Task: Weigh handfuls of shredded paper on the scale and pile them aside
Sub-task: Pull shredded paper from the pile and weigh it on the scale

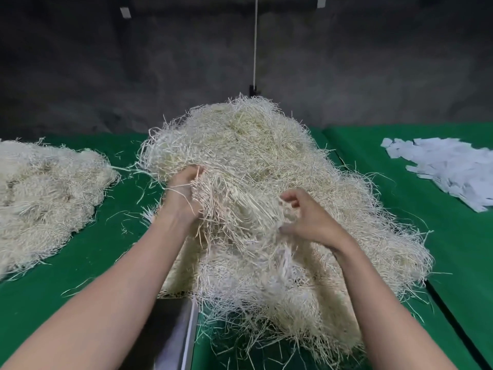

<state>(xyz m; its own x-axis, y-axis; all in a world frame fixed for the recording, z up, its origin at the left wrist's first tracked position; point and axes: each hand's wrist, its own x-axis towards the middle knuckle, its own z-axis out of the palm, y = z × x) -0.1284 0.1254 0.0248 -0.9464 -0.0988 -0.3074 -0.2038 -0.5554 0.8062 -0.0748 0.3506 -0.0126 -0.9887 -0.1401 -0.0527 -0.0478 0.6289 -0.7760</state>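
Cream shredded paper (pixel 240 145) heaps before me, spilling over the steel scale (pixel 173 332); my left fingers (pixel 193 173) and right fingers (pixel 294 195) clutch its strands; smaller pile (pixel 45 188) left, white slips (pixel 453 169) right

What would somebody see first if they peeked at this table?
The big heap of shredded paper, like a haystack, fills the middle of the green table, and the left hand and right hand both grip strands at its near side. A flatter pile of shreds lies at the left, and white paper slips are scattered at the far right.
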